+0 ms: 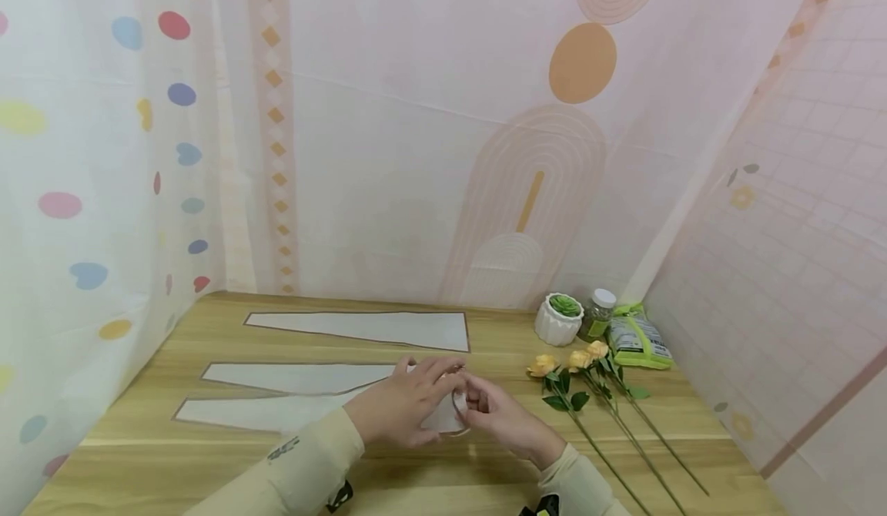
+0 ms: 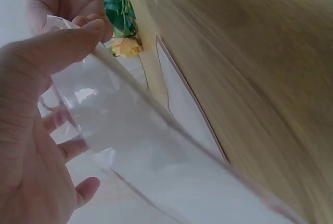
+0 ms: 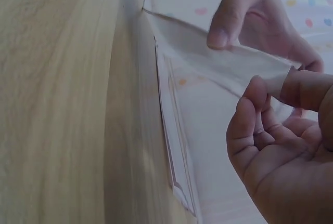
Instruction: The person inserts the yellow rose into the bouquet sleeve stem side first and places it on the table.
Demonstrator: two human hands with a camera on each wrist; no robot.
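A tapered white wrapping sleeve (image 1: 239,413) with a thin brownish border and glossy clear film is between both hands, its wide end lifted. My left hand (image 1: 409,404) grips it near that end, thumb on one face and fingers behind the film in the left wrist view. At the wide edge, my right hand (image 1: 506,421) pinches the sleeve (image 3: 192,47) between thumb and fingertips, as the right wrist view shows. A second sleeve (image 1: 277,379) lies just behind, partly covered by the left hand. Farther back, a third sleeve (image 1: 395,327) lies flat.
Several long-stemmed items stand out at right: peach roses (image 1: 543,365) lying on the wooden table (image 1: 145,404). Behind them are a white succulent pot (image 1: 557,330), a white-lidded jar (image 1: 597,317) and a green-edged packet (image 1: 640,343). Patterned curtains (image 1: 374,154) surround the table.
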